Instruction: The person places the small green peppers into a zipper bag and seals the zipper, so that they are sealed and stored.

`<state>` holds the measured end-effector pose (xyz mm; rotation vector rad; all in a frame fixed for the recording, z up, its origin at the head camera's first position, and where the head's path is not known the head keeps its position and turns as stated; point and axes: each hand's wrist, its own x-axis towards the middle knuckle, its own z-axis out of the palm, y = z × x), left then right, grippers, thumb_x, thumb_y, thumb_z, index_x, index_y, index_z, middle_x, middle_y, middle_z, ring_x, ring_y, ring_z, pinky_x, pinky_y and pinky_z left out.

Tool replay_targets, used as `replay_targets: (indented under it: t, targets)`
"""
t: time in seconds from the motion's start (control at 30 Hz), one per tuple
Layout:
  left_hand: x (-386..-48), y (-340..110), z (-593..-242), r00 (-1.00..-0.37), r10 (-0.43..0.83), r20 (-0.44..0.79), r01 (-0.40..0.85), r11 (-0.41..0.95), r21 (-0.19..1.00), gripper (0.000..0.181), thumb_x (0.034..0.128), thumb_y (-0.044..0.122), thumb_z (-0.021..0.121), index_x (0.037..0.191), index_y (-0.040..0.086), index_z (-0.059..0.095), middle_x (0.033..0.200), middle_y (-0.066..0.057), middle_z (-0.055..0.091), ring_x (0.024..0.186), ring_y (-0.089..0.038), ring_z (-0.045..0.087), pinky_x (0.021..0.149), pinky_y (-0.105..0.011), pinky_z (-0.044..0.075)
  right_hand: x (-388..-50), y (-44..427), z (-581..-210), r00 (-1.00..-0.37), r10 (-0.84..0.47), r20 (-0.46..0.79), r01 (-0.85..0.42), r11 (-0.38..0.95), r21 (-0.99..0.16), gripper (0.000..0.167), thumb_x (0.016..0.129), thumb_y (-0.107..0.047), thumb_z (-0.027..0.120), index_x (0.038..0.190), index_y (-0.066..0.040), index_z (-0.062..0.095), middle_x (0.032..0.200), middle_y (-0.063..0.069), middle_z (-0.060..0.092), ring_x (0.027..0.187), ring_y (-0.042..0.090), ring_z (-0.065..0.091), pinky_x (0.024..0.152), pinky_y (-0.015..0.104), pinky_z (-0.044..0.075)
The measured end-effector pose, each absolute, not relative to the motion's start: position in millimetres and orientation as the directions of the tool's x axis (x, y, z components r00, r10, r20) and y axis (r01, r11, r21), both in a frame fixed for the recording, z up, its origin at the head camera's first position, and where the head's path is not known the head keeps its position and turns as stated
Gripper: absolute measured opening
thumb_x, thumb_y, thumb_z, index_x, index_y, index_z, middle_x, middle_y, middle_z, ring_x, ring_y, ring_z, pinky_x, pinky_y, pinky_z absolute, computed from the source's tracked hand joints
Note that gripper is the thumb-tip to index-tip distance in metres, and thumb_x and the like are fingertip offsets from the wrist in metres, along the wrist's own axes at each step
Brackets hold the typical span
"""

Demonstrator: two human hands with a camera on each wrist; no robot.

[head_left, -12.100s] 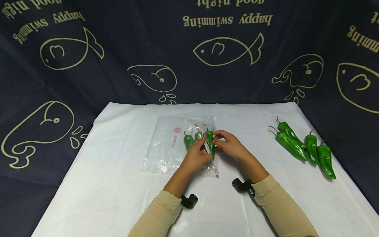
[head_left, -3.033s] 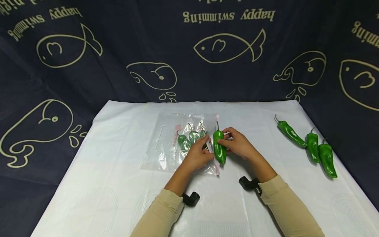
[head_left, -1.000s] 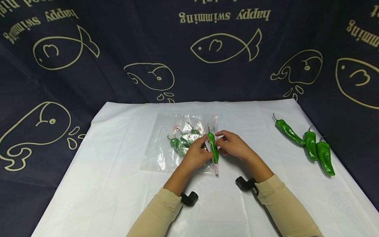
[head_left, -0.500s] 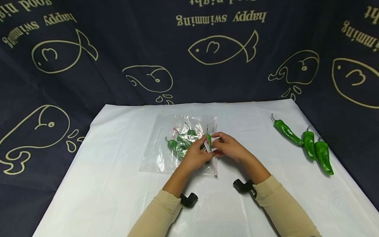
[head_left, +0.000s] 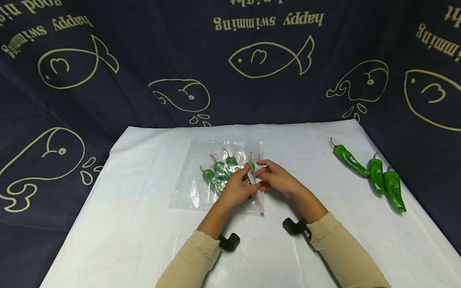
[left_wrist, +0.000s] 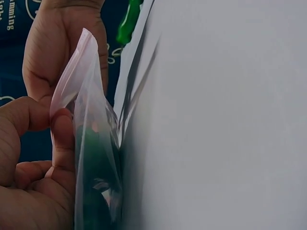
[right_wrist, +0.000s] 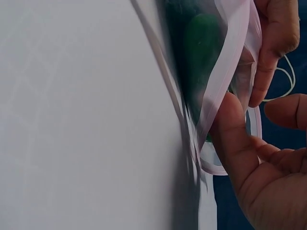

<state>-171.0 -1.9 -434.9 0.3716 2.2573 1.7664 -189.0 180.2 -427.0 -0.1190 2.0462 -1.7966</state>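
A clear plastic zip bag [head_left: 183,194] with a pink-edged mouth lies flat on the table, its opening to the right. Several green peppers [head_left: 208,175] show through the plastic. My left hand [head_left: 235,190] pinches the upper lip of the mouth between thumb and finger and lifts it. At the mouth, a green pepper [head_left: 252,165] sits partly behind that lip. My right hand [head_left: 279,179] is at the opening; in the right wrist view one finger [right_wrist: 235,139] touches the pink edge, with the thumb apart from it. The peppers' lower ends are hidden by the left hand.
Three loose green peppers [head_left: 349,160] lie near the table's right edge. A white cloth [head_left: 126,192] covers the table, and a dark printed curtain [head_left: 216,48] hangs behind it. Near the front, a faint clear plastic sheet [head_left: 270,256] lies on the cloth.
The pepper that my right hand held outside the mouth 3.0 s ago has gone left into the bag, and that hand has let go. Four loose peppers at 12.1 s ago are now three.
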Motion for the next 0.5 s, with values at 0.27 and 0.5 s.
replay_targets:
  t: [0.27, 0.5]
  targets:
    - [-171.8, -3.5, -436.6, -0.937, 0.344, -0.054, 0.041, 0.262, 0.964, 0.078, 0.0814, 0.002, 0.068, 0.152, 0.001, 0.036, 0.082, -0.002, 0.062, 0.054, -0.008, 0.051, 0.05, -0.022, 0.041, -186.1, 185.8, -420.3, -0.908, -0.353, -0.228, 0.169, 0.189, -0.967, 0.056, 0.095, -0.001, 0.048, 0.149, 0.003, 0.032, 0.133, 0.028, 0.046, 0.097, 0.029, 0.067, 0.08, 0.039, 0.057]
    - [-170.1, -3.9, -435.9, -0.943, 0.331, -0.03, 0.07, 0.286, 0.956, 0.081, 0.0773, 0.001, 0.067, 0.152, 0.002, 0.037, 0.113, -0.01, 0.057, 0.061, -0.009, 0.056, 0.051, -0.023, 0.043, -187.4, 195.1, -416.4, -0.929, -0.324, -0.18, 0.088, 0.278, -0.956, 0.051, 0.096, -0.004, 0.048, 0.146, 0.005, 0.038, 0.135, 0.029, 0.048, 0.108, 0.036, 0.062, 0.086, 0.046, 0.054]
